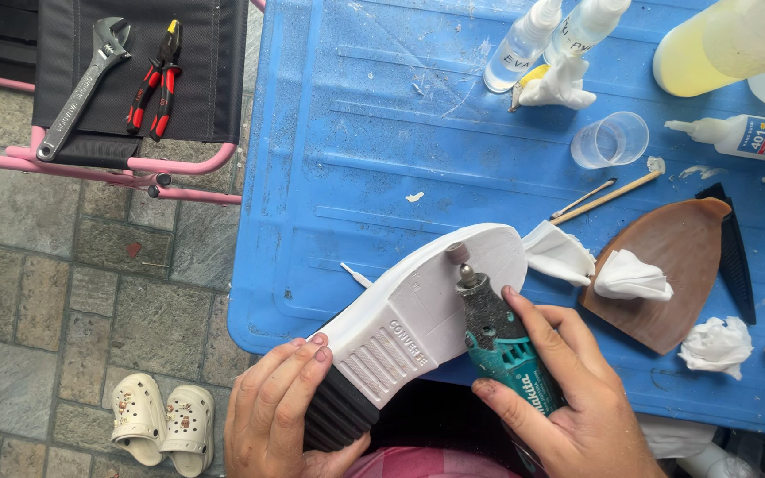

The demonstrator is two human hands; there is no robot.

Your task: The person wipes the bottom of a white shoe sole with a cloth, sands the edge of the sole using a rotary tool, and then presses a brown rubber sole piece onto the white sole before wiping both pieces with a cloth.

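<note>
Shoe (418, 310) sole-up, toe propped on the blue desk (329, 133) edge, heel toward the person; white sole looks stiff rubber, light, prob. slick w/ dust, so best held at the heel end; left hand (281, 412) does that, fingers wrapped over the ribbed heel & black upper, clamped firm; right hand (568, 398) closed round the teal grinder (498, 336), thumb along its body, wrist cocked, tip (459, 255) touching the sole near the forefoot; brown sole (666, 265) & tissue wads lie to the right.

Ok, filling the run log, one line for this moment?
left hand: grips shoe heel | right hand: holds rotary tool | bit on sole
</note>
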